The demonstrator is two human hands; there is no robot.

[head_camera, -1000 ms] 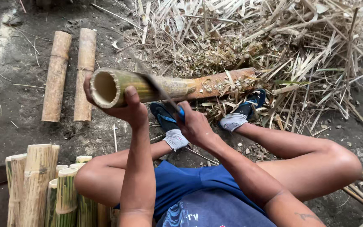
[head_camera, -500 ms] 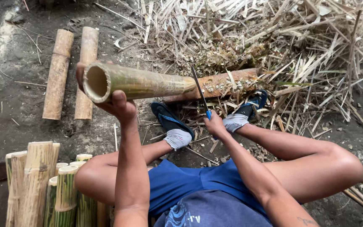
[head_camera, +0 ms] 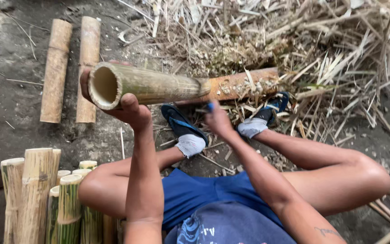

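One hollow bamboo section lay level above the ground — stiff, smooth-skinned, light for its bulk — left hand cupped beneath its open rim; right hand clenched a blue-handled blade, blurred.

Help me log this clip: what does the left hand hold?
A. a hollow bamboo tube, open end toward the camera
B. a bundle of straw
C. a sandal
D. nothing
A: the left hand grips the near end of the bamboo tube, whose hollow opening faces the camera.
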